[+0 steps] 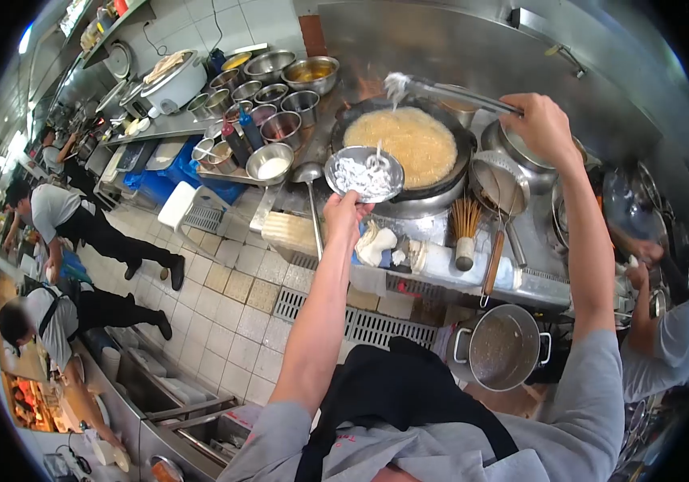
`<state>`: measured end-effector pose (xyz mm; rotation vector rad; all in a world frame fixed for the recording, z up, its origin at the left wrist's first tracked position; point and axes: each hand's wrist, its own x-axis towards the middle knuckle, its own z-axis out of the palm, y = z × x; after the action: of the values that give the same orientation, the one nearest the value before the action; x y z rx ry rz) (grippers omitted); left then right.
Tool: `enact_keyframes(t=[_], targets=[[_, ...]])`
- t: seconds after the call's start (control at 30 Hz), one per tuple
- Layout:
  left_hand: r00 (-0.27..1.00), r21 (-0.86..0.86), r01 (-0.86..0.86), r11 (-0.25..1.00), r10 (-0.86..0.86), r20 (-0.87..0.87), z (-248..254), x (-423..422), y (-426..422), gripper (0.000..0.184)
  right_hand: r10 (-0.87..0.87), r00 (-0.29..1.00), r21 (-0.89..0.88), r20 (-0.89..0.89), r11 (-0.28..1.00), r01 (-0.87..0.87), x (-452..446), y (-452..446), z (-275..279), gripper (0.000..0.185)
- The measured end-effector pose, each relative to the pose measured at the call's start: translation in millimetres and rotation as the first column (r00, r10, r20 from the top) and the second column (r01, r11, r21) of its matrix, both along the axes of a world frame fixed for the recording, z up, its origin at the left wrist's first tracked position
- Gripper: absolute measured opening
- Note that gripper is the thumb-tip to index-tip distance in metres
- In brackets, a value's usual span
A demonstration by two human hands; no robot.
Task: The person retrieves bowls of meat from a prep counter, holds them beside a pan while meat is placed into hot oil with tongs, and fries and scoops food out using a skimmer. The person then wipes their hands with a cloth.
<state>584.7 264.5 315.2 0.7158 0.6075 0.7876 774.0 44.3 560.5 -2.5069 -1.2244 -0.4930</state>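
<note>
Centrally, wok: the wok (466,151) sits on the stove, filled with a pale, frothy liquid (400,143) that looks like hot oil.
Left hand: the left hand (344,212) grips the near edge of a metal bowl (394,186), the fingers closed on it.
Bowl: held at the near left of the wok, partly in front of it; white-coated pieces (351,172) lie inside.
Right hand: the right hand (535,124) is closed around the handle end of metal tongs (465,96), which reach left across the far part of the wok.
Tongs' tip: a white clump (396,83) hangs there, a strand trailing down, seen against the far edge of the wok.
Near right of the wok: a bamboo brush (466,221) and a strainer (485,173).
Near the stove's front edge: a crumpled cloth (374,243).
Left of the wok: a ladle (308,173).
Splash risk: a clump dropped from height could throw hot liquid onto either forearm.
Spill risk: the one-sided grip could let the bowl tip, shedding pieces onto the stove or into the wok together.
Clumping risk: coated pieces released in a tangle could stick to one another.
Overflow risk: froth could rise over the rim if too much moisture enters at once.
</note>
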Motion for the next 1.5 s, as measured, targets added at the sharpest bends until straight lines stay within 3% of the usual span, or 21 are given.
enact_keyframes(t=[0.17,0.33,0.5,0.67,0.83,1.03,1.23,1.33,1.5], targets=[[0.997,0.008,-0.006,1.0,0.007,-0.076,4.9,0.0,-0.4,0.019,-0.104,0.994,-0.021,-0.02,0.994,0.103,70.2,41.8,0.2,0.03],[0.996,0.058,-0.043,0.997,0.048,-0.077,9.2,-6.3,-6.2,0.017,-0.302,0.949,-0.158,-0.092,0.945,0.285,108.4,105.9,-67.4,0.034],[0.999,0.088,-0.007,0.996,0.011,-0.047,25.6,-26.5,-19.0,0.015,-0.137,0.986,-0.011,-0.098,0.991,0.136,63.6,77.2,-50.8,0.036],[0.999,0.096,0.019,0.995,-0.016,-0.035,34.7,-30.5,-32.8,0.017,0.077,0.993,-0.156,-0.088,0.984,-0.09,-2.6,15.3,-7.6,0.03],[1.0,0.235,0.018,0.972,-0.017,-0.006,34.3,-16.3,-42.2,0.014,0.199,0.977,-0.338,-0.073,0.917,-0.212,-46.6,-9.4,-10.6,0.031],[0.999,0.138,0.015,0.99,-0.02,0.035,10.8,5.1,-27.5,0.016,0.118,0.991,-0.313,-0.058,0.941,-0.131,-33.2,-16.7,-2.3,0.027],[0.999,0.081,-0.027,0.996,0.03,-0.031,17.5,18.5,-18.4,0.017,0.015,0.994,-0.01,0.107,1.0,-0.014,15.0,-14.8,30.5,0.029],[0.997,0.073,-0.037,0.997,0.041,-0.058,19.1,21.3,-16.7,0.017,-0.106,0.993,-0.054,0.046,0.993,0.108,41.5,6.1,32.3,0.031],[0.996,0.086,-0.024,0.996,0.031,-0.079,24.9,14.8,-24.4,0.017,-0.264,0.964,-0.11,0.023,0.958,0.265,99.2,63.6,-56.8,0.028]])
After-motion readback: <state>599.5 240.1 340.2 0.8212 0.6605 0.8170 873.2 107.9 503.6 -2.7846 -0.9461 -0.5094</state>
